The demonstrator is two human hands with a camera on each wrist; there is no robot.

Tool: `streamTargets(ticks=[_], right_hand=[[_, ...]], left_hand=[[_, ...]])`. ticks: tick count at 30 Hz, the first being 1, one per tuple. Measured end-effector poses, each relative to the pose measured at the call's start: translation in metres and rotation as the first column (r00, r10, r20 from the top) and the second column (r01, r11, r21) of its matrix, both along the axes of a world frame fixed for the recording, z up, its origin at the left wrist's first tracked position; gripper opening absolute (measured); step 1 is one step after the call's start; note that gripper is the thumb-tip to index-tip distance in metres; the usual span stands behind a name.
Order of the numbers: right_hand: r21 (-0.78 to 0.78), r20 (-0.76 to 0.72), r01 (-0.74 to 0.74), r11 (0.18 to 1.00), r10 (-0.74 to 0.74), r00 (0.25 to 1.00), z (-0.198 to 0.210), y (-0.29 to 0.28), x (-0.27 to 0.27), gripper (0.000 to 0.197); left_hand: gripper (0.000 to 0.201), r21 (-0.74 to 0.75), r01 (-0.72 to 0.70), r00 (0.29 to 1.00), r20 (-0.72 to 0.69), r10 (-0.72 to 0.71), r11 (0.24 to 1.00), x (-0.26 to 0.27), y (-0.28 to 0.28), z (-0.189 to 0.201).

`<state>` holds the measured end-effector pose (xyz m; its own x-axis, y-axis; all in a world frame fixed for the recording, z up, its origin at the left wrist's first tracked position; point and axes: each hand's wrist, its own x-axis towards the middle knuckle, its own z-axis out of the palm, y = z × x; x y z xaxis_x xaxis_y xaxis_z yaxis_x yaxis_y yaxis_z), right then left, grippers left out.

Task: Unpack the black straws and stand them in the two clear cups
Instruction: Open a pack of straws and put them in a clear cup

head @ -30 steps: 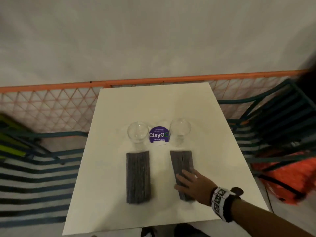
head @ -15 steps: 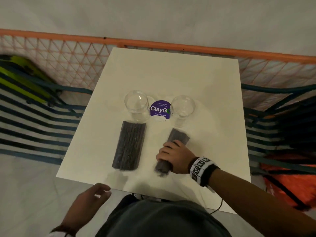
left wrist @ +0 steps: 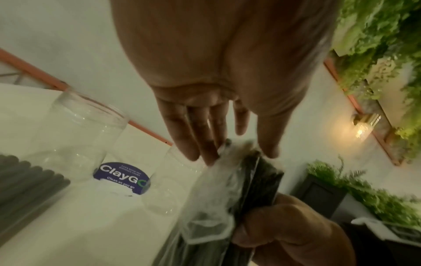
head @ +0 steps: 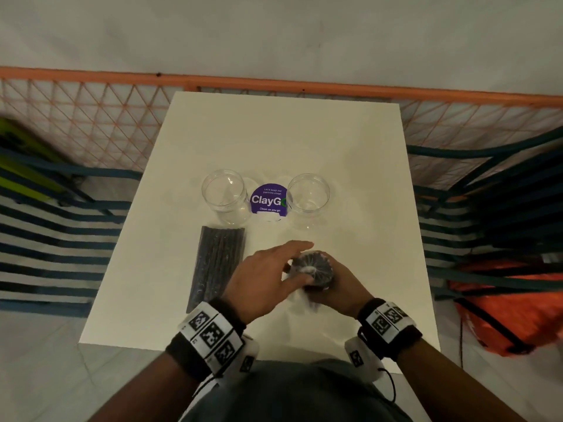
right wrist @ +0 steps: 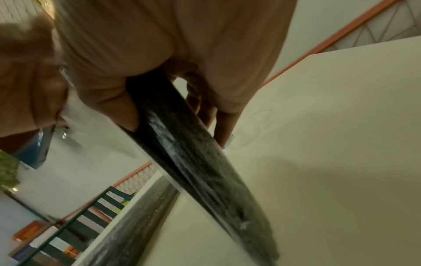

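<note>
Two clear cups, one on the left [head: 224, 193] and one on the right [head: 308, 194], stand empty on the white table [head: 350, 166]. One wrapped pack of black straws [head: 217, 263] lies flat in front of the left cup. My right hand [head: 335, 283] grips the second pack [head: 312, 268] and holds it on end near the table's front. The right wrist view shows thumb and fingers curled round this pack [right wrist: 193, 162]. My left hand [head: 283, 266] reaches over the pack's top. Its straight fingers [left wrist: 212, 154] touch the bunched clear wrap [left wrist: 212, 201].
A purple ClayGo sticker [head: 268, 200] lies between the cups. An orange mesh fence [head: 91, 117] runs behind the table. Dark slatted chairs stand to the left [head: 45, 239] and right [head: 493, 223], and an orange bag [head: 502, 309] lies at the right.
My right hand has lifted the right pack from lying flat to standing on end. My left hand has come up from below the table edge to the pack's top.
</note>
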<state>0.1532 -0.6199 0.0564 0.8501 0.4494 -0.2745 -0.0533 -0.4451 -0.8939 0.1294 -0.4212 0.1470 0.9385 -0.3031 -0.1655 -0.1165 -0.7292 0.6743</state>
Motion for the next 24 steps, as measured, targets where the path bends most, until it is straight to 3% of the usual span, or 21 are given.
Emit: streamTargets(ticks=[5, 8, 10, 13, 17, 20, 24], right_hand=[[-0.018, 0.035, 0.069, 0.997, -0.069, 0.997, 0.012, 0.001, -0.012, 0.084], [-0.064, 0.084, 0.140, 0.988, -0.134, 0.987, 0.015, 0.017, -0.023, 0.095], [-0.087, 0.151, 0.230, 0.969, -0.215, 0.965, 0.012, 0.025, -0.027, 0.082], [-0.116, 0.231, 0.299, 0.947, -0.267, 0.936, 0.008, 0.025, -0.027, 0.062], [-0.068, 0.216, 0.274, 0.959, -0.254, 0.943, 0.014, 0.022, -0.027, 0.058], [-0.003, 0.217, 0.261, 0.965, -0.254, 0.943, 0.020, 0.015, -0.023, 0.064], [0.082, 0.239, 0.491, 0.867, -0.495, 0.835, 0.032, -0.008, -0.018, 0.050]], left_hand=[[0.049, 0.119, -0.136, 0.990, -0.012, 0.138, 0.984, 0.000, 0.007, -0.006], [0.046, 0.177, -0.141, 0.989, -0.012, 0.145, 0.974, 0.000, 0.007, -0.005], [0.046, 0.114, -0.120, 0.991, -0.039, 0.126, 0.986, -0.002, 0.005, -0.001], [0.048, -0.102, -0.118, 0.987, -0.123, 0.105, 0.988, -0.003, 0.013, 0.013], [0.013, -0.359, -0.192, 0.979, -0.004, 0.204, 0.913, 0.000, 0.034, 0.040], [0.018, -0.438, -0.201, 0.976, -0.011, 0.218, 0.876, 0.008, 0.042, 0.058], [0.020, -0.421, -0.056, 0.997, 0.017, 0.069, 0.905, 0.013, 0.042, 0.076]])
